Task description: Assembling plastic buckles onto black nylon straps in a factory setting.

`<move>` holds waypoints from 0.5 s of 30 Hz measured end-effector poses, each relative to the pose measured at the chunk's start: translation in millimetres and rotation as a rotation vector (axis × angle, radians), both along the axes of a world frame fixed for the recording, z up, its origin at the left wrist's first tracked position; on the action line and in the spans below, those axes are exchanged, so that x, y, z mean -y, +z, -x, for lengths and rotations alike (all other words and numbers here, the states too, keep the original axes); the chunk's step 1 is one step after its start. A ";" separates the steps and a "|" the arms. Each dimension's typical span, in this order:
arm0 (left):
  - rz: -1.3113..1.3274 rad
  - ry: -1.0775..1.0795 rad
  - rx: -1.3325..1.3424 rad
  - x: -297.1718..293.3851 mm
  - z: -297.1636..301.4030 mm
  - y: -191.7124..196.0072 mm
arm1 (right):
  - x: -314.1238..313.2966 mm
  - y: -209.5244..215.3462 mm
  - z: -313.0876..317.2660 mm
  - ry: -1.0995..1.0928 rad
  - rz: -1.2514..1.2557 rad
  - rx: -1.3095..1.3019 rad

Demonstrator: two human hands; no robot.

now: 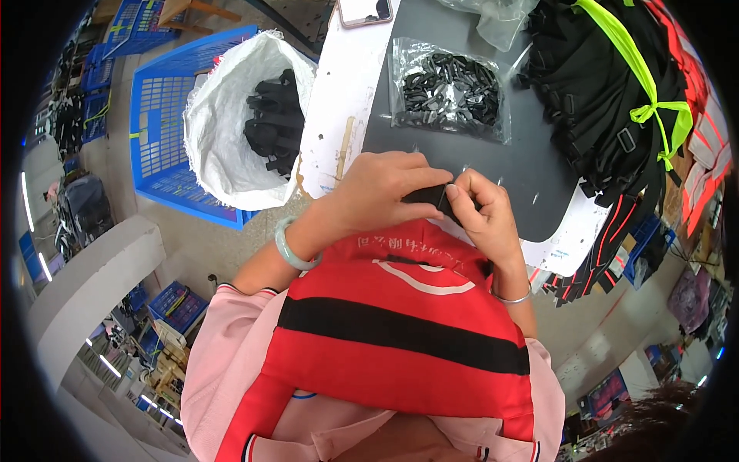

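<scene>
At the near edge of the dark tabletop, my left hand (381, 189) and my right hand (485, 212) meet in front of my red apron (408, 331). Between them is a black strap (427, 197), pinched by the left thumb and fingers on one side and by the right thumb and forefinger on the other. Much of the strap is covered by the fingers, and a small dark part at the right fingertips is too hidden to name. Just beyond the hands lies a clear plastic bag (450, 92) full of small black plastic buckles.
To the right is a large bundle of black straps (593, 100) tied with a yellow-green ribbon (643, 112). A white woven sack (208, 146) holding black straps stands in a blue crate (158, 115) on the left. A phone (365, 11) lies at the table's far edge.
</scene>
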State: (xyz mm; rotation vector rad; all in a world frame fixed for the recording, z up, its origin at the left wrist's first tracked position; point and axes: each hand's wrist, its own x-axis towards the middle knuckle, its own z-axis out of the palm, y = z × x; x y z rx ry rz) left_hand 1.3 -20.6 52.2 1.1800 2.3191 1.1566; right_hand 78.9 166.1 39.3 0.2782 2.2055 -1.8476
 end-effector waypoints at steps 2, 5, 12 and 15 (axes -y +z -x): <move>-0.035 -0.017 0.069 -0.9 -2.3 -2.6 | 2.0 -7.0 -3.4 0.019 0.090 -0.001; -0.274 0.034 0.257 -7.3 -6.1 -13.7 | 8.3 -18.5 -0.8 -0.148 0.015 -0.122; -0.605 0.374 1.174 -0.1 -18.7 -35.6 | 15.1 -7.1 17.8 -0.006 -0.002 -0.244; -0.500 0.356 1.117 5.7 -14.1 -32.1 | 16.9 -2.7 22.9 0.053 -0.177 -0.314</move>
